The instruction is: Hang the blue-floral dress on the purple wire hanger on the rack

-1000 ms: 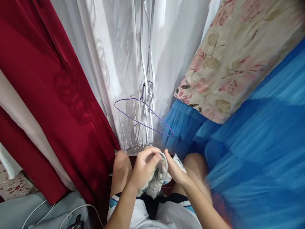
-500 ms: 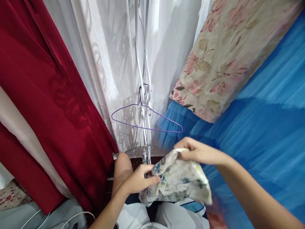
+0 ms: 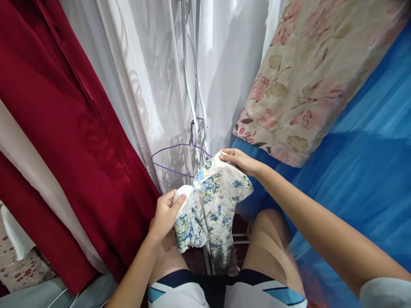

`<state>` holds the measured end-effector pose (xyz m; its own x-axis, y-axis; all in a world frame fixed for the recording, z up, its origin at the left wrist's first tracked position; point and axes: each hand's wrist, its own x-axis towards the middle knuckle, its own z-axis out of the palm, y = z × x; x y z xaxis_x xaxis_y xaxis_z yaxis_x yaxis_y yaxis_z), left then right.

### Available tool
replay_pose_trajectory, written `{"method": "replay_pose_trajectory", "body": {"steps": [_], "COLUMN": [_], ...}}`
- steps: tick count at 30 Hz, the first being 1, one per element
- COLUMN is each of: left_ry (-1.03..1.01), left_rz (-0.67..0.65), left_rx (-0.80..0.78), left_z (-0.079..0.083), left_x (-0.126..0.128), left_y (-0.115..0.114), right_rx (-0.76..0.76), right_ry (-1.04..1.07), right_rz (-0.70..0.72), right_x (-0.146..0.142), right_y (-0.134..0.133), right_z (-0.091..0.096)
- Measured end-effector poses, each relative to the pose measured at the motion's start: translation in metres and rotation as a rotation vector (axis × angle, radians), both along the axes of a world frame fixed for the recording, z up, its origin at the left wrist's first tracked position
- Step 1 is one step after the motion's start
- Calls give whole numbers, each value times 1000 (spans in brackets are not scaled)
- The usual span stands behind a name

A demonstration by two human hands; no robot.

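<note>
A small white garment with a blue and yellow flower print [image 3: 212,205] hangs spread between my two hands above my knees. My left hand [image 3: 165,213] is closed on its left top edge, thumb pressed over the cloth. My right hand [image 3: 237,160] pinches the right top edge, higher up. Just behind the garment a purple wire hanger [image 3: 175,160] hangs from a white metal grille [image 3: 195,102] in front of the sheer white curtain [image 3: 160,77]. The garment covers the hanger's right arm.
A dark red curtain [image 3: 64,119] hangs at the left. A floral-print cushion or mattress [image 3: 308,77] leans at the upper right over blue netting [image 3: 359,162]. My bare knees [image 3: 272,231] and white shorts are below. White cables lie at the bottom left.
Both hands lifted the garment from my lap and opened it out. My right hand rose toward the hanger; my left hand shifted left and up. The camera tilted slightly.
</note>
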<state>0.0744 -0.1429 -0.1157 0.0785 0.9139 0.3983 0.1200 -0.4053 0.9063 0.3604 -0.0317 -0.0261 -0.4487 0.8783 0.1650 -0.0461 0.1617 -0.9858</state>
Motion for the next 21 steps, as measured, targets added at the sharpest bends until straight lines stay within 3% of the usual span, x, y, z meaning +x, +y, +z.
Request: {"method": "replay_pose_trajectory", "body": {"steps": [3,7,9,12,14,17,21], "left_ry": [277,749,838,840,805,732,628], "left_rz": [-12,23,78,175,242,284,240], "left_rx": [38,206,262,300,327,353,359], "left_z": [-11,-21,-14,17,43,72,82], "left_x": [-38,-92,-115,-138,-141,-124,-86], "left_y": [15,51,73,106,125,145,148], "right_rx": [-61,-41,-34,-42,-54,-109,-163], "right_ry": [62,27,-13,-60,-67,-54,-9], "right_rz": [19,7,17,16,5,5,11], "right_x": [-1,8,10,9,7,4,11], "right_y": [-3,-6,-6,-7,-9,-15,-30], "right_z": [-1,8,13,18,21,26,20]}}
